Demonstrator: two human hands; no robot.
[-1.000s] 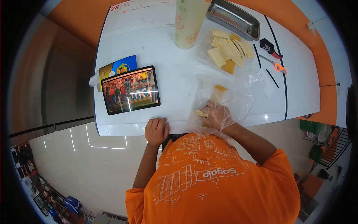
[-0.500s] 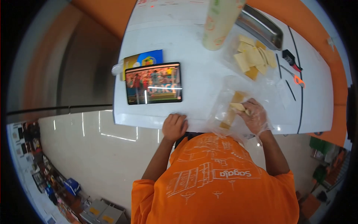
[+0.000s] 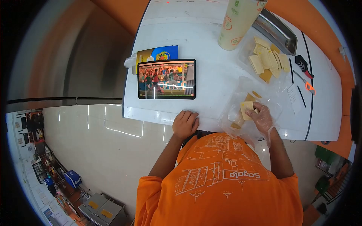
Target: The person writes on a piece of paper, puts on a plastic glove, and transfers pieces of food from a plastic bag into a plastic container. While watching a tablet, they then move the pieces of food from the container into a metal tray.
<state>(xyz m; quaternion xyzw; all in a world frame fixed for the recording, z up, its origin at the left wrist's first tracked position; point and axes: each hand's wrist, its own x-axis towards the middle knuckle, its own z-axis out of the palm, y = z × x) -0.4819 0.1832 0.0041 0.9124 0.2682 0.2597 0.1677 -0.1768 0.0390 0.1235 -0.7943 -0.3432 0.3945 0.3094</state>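
My right hand [image 3: 261, 116], in a clear plastic glove, is closed on a pale yellow flat square piece [image 3: 246, 108]. It is over a clear plastic sheet or bag [image 3: 229, 113] near the table's front edge. Darker tan strips [image 3: 237, 123] lie on that plastic, partly hidden by the held piece. Beyond it, a pile of similar pale yellow pieces [image 3: 268, 58] rests on another clear plastic bag. My left hand [image 3: 184, 124] lies flat on the table edge, fingers stretched out, holding nothing. A tablet [image 3: 166, 80] playing a sports video is closest to it.
A tall printed roll [image 3: 237, 26] stands at the back, beside a metal tray [image 3: 277, 30]. Orange-handled scissors [image 3: 309, 87], a black-and-red tool [image 3: 302, 64] and a thin black stick [image 3: 301, 96] lie at right. Behind the tablet is a blue-and-yellow box [image 3: 166, 52].
The view has shifted, so the table's contents appear further right. The piece in my right hand now shows its flat face more. My left hand stays on the table edge.
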